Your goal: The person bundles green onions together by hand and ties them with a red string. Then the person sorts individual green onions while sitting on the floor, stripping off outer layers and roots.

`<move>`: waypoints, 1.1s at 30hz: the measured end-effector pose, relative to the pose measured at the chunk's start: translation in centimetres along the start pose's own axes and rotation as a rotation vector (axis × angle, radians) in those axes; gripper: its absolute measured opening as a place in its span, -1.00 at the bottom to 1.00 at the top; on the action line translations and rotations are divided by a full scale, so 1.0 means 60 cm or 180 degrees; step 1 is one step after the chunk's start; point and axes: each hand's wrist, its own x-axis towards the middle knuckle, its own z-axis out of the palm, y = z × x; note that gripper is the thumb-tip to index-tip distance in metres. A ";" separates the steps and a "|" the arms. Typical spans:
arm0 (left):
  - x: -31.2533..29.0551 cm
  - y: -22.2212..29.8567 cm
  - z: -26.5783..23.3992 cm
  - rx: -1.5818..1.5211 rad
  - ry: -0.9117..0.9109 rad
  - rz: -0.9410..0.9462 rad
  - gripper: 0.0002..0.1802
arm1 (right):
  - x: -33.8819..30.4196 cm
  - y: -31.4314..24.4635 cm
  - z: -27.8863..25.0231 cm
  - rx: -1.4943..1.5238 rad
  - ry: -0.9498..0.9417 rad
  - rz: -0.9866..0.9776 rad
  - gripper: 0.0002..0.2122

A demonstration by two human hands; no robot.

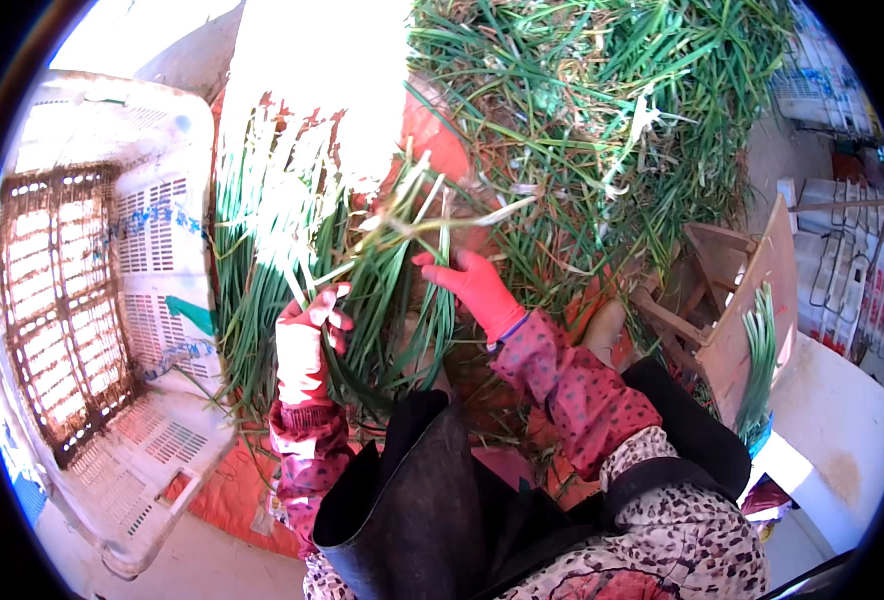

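My left hand (312, 335), in a red glove bleached by sunlight, is closed around a few green onion stalks with pale lower ends. Their long leaves hang down between my hands. To its right, my right hand (477, 290), also gloved in red, reaches leftward with thumb and fingers a little apart, close beside the leaves. A pale, blurred stalk (462, 218) crosses just above both hands. Under and beyond my left hand lies a spread bunch of green onions (252, 240), its far end washed out by glare.
A white plastic crate (167, 330) stands on its side at left. Loose green leaves (602, 120) heap up at the far right. A wooden stool (712, 290) lies tipped at right, with a green bundle (759, 350) against it. Red sheeting (247, 490) covers part of the floor.
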 end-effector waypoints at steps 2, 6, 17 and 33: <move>-0.007 -0.004 0.009 0.0182 0.0058 0.0036 -0.60 | -0.035 0.016 -0.022 0.0015 0.0185 0.0601 -0.77; -0.012 0.006 0.031 0.0535 -0.0099 0.0183 -0.68 | -0.065 0.006 -0.015 0.0038 -0.0060 0.0646 -0.77; 0.011 -0.096 0.103 0.1257 -0.0961 -0.0068 -0.62 | -0.051 -0.034 0.006 -0.0272 -0.0246 0.0652 -0.67; -0.017 -0.087 0.029 0.0281 -0.1147 -0.1208 -0.77 | -0.025 -0.078 -0.317 -0.4255 0.1628 -0.0023 -0.55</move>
